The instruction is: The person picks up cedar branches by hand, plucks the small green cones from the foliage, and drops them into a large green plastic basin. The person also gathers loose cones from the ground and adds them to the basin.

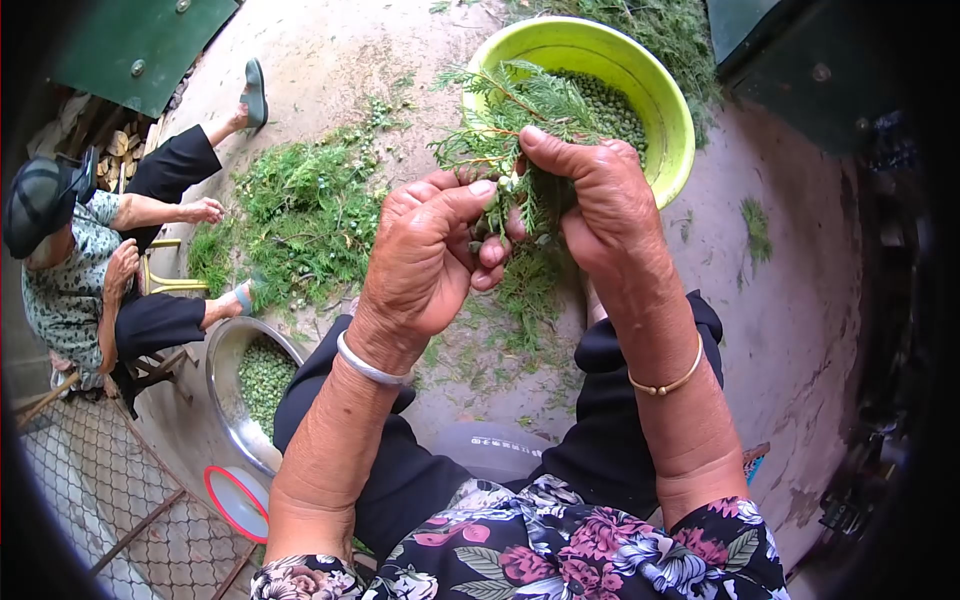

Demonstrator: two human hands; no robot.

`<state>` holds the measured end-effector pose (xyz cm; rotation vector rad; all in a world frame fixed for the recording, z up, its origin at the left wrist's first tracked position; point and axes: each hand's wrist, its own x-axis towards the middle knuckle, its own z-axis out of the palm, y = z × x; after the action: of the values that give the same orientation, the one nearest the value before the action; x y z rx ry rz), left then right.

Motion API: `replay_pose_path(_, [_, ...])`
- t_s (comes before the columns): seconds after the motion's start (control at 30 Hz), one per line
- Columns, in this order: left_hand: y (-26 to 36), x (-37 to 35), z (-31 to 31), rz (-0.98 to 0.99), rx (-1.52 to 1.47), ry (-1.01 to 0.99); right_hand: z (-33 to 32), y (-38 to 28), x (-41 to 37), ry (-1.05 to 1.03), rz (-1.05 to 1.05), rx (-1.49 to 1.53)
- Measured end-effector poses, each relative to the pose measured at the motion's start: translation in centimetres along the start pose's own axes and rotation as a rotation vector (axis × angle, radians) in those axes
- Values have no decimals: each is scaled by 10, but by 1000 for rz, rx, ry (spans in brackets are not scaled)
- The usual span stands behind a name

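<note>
My right hand (610, 190) grips a leafy evergreen sprig (515, 95), which looks like arborvitae, with the thumb pressed along its stem. Close beside it, the fingers of my left hand (425, 245) are closed at the lower part of the sprig, around the small pale-green cones (507, 184). The fingertips partly hide what they pinch. Just beyond the hands stands a lime-yellow basin (675, 125), and many small green cones (605, 105) lie inside it.
Cut evergreen branches (310, 215) are heaped on the floor ahead to the left. A metal basin (225, 395) of green cones stands by my left leg, near a red-rimmed sieve (238, 500). Another person (75, 250) sits at the left. More greenery (665, 45) lies behind the yellow basin.
</note>
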<state>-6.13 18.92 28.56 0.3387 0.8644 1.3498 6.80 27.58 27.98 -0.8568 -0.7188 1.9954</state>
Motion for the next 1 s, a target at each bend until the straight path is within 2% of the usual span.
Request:
replay_pose_path(0.13, [-1,0,2,11,18,36,0,-1,-2,-6,5,-31])
replay_pose_path(0.2, [-3,0,0,19,36,36,-1,2,-1,19,-68,-94])
replay_pose_path(0.33, [-4,1,0,32,47,50,-5,1,-2,-17,-39,-117])
replay_pose_path(0.37, [-5,1,-1,32,47,51,-2,2,-2,1,-93,-98])
replay_pose_path(0.53, [-10,8,-7,89,-29,198,5,6,-6,98,-206,-146])
replay_pose_path(0.63, [-9,13,-15,84,-69,209,4,10,-6,41,-206,-149])
replay_pose_path(0.73, [-7,13,-12,99,-13,251,11,11,-8,109,-254,-102])
replay_pose_path(0.8, [-8,16,-13,101,4,287,9,15,-10,60,-307,-278])
replay_pose_path(0.87, [-13,21,-19,181,45,432,8,14,-10,87,-331,-348])
replay_pose_path(0.9, [-13,22,-23,187,42,435,8,11,-11,116,-360,-420])
replay_pose_path(0.93, [-12,22,-29,134,-27,393,12,0,-14,63,-287,-288])
replay_pose_path(0.97, [-11,22,-34,77,-91,348,8,-1,-12,61,-287,-287])
replay_pose_path(1.0, [-6,22,-35,-4,-136,198,3,-1,-6,49,-293,-216])
